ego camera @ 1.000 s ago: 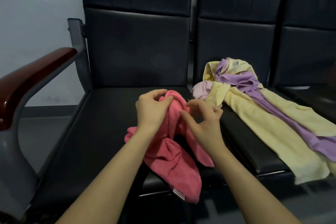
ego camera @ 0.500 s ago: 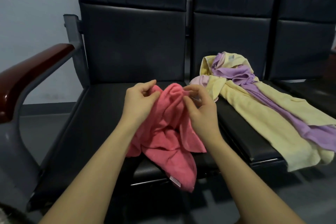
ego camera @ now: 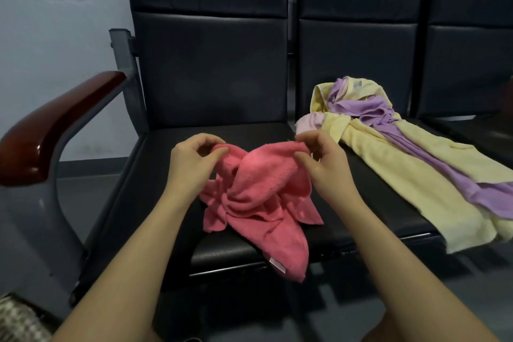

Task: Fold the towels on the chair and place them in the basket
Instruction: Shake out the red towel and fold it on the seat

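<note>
A crumpled pink towel (ego camera: 258,197) lies on the black seat (ego camera: 166,175) of the left chair, one end hanging over the front edge. My left hand (ego camera: 191,164) pinches its upper left edge and my right hand (ego camera: 322,166) pinches its upper right edge, the edge stretched between them just above the seat. A yellow towel (ego camera: 388,175) and a purple towel (ego camera: 433,153) lie tangled across the middle seat, with a pale pink cloth (ego camera: 308,122) at their near end. No basket can be made out with certainty.
A brown wooden armrest (ego camera: 55,125) on a grey frame stands at the left. A third black chair (ego camera: 472,36) is at the right. A woven patterned thing (ego camera: 16,319) shows in the bottom left corner. Grey floor lies below the seats.
My hands have moved apart, spreading the pink towel's top edge between them. The view has come closer to the chair.
</note>
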Tool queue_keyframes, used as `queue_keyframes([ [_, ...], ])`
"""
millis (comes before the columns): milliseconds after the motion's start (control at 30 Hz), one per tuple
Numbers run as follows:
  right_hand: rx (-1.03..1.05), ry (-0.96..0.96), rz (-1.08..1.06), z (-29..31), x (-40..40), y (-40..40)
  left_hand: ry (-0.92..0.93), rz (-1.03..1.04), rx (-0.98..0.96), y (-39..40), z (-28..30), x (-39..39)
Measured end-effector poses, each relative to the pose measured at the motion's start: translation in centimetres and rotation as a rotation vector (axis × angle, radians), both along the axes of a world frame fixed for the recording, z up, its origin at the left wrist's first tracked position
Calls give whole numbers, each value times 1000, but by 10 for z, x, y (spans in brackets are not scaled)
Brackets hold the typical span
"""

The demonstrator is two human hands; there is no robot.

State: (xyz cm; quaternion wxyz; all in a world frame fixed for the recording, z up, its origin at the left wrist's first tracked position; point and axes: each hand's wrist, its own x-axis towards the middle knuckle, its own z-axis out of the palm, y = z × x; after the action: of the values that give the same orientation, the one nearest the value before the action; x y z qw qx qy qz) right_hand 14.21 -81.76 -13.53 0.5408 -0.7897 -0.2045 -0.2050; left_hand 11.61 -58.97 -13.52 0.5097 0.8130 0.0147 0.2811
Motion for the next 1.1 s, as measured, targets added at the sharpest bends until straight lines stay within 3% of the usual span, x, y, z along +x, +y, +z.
queue_keyframes([
  [133, -56, -142, -46, 3, -5, 3, -6, -18, 24, 9, 0, -5],
  [267, 83, -34, 20, 14, -15, 10, -60, -7, -10, 8, 12, -11],
  [600, 448, 79, -1, 80, -13, 25, -106, -33, -368, 0, 69, -7],
  [900, 563, -52, 153, 153, -18, 30, -268, -38, -147, 24, 166, 0],
  [1100, 529, -166, 23, 180, -16, 25, -235, 11, 103, 46, 191, -4],
])
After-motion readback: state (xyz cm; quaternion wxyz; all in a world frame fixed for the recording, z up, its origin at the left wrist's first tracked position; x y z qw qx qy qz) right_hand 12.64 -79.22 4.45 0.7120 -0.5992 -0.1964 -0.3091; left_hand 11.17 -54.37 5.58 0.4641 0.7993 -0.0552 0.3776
